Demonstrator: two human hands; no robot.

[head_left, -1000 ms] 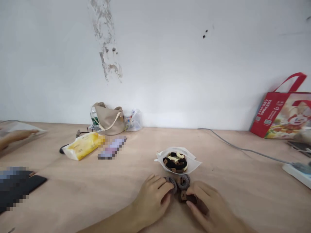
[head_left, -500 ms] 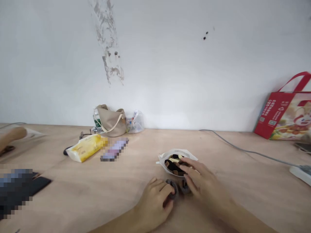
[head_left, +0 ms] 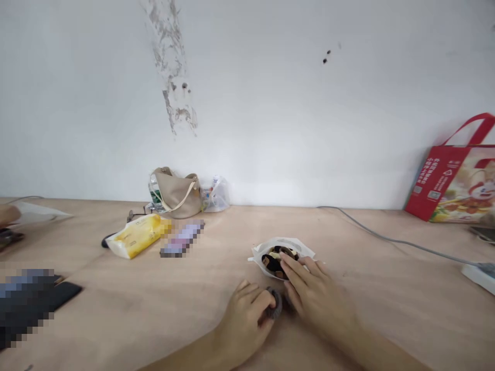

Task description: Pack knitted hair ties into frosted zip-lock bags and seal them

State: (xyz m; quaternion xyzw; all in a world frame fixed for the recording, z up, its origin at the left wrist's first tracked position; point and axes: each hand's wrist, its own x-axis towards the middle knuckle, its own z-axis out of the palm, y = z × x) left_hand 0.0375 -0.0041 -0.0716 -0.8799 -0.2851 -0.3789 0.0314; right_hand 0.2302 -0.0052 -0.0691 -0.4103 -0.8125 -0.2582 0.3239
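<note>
On the table in front of me, a white pouch (head_left: 253, 254) lies with its mouth open, holding several black, brown, cream and olive fabric bands that look like hair ties (head_left: 271, 264). My left hand (head_left: 247, 320) is closed, its thumb and index finger curled round a grey fabric hair tie (head_left: 277, 304) near the tabletop. Stretched out, the fingers of my right hand (head_left: 315, 288) reach over the pouch's near right edge, fingertips at the hair ties. A small dark grey thing, mostly hidden, lies under that hand's thumb.
Left of centre are a yellow tissue pack (head_left: 141, 236), a phone (head_left: 182, 239), a beige handbag (head_left: 180, 195) and a clear plastic bag (head_left: 217, 196). A red shopping bag (head_left: 444, 175) and grey cable (head_left: 371, 234) are right. Another person's hand (head_left: 7, 215) shows far left.
My right hand has shifted slightly left, its fingers closer together and covering the dark grey thing more. My left hand has barely moved. At far left, the other person's hand has moved left.
</note>
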